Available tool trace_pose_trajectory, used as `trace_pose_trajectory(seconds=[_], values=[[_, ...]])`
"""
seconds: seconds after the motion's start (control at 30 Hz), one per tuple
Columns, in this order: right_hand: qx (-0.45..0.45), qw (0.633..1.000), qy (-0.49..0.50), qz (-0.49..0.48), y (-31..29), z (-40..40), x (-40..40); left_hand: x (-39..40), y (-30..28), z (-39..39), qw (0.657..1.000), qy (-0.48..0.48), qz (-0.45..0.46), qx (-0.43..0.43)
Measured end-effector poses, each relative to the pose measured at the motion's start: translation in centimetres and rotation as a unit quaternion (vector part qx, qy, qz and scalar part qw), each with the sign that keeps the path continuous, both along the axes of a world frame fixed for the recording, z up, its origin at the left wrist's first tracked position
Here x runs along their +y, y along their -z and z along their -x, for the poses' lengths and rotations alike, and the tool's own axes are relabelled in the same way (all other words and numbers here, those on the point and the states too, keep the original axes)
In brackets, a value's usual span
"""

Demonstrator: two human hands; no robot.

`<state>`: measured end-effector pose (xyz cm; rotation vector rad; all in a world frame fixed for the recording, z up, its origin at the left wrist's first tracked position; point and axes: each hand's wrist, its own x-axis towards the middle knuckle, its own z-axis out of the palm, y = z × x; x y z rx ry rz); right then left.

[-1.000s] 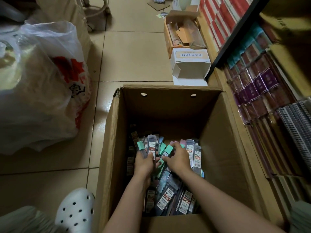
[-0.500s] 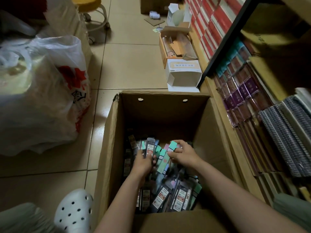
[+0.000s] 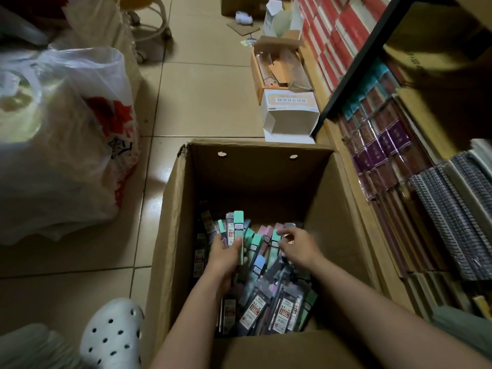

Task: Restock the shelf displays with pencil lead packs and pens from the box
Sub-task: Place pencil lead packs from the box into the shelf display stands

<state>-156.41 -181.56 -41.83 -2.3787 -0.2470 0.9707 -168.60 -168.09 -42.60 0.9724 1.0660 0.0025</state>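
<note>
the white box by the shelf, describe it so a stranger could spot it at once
Start at the big open cardboard box that holds the lead packs. On the floor just beyond its far right corner lies the white box, beside the shelf, the only white one, with an orange label on top.

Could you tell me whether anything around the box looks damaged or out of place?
The cardboard box has a ragged tear at its far left top corner. Beyond it, opened small boxes, a crumpled white scrap and a cardboard piece lie loose on the floor. The lead packs inside are jumbled, not stacked.
</note>
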Motion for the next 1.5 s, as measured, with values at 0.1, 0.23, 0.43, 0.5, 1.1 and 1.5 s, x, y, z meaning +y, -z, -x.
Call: trace_pose_trajectory(seconds=[0.1,0.23,0.43,0.5,1.1,1.5], values=[[-0.03,0.987,-0.149,0.053,0.8,1.4,-0.6,-0.1,0.5,-0.3,1.0,0.005,-0.003,0.01],[-0.08,0.971,-0.202,0.1,1.9,3.4,0.2,-0.5,1.0,-0.5,1.0,0.016,-0.007,0.023],[-0.126,0.962,-0.203,0.136,3.6,4.8,0.5,-0.9,1.5,-0.9,0.998,0.04,-0.021,0.032],[-0.092,0.979,-0.156,0.095,3.5,4.7,0.5,-1.1,1.5,-0.9,0.998,0.052,-0.024,0.035],[-0.141,0.983,0.035,-0.113,-14.0,-5.4,-1.5,2.8,-12.7,-11.1,0.922,0.355,-0.127,-0.09],[-0.342,0.925,0.092,-0.139,-33.3,-4.3,-7.5,-1.0,-25.6,-14.4,0.86,0.435,-0.078,-0.256]])
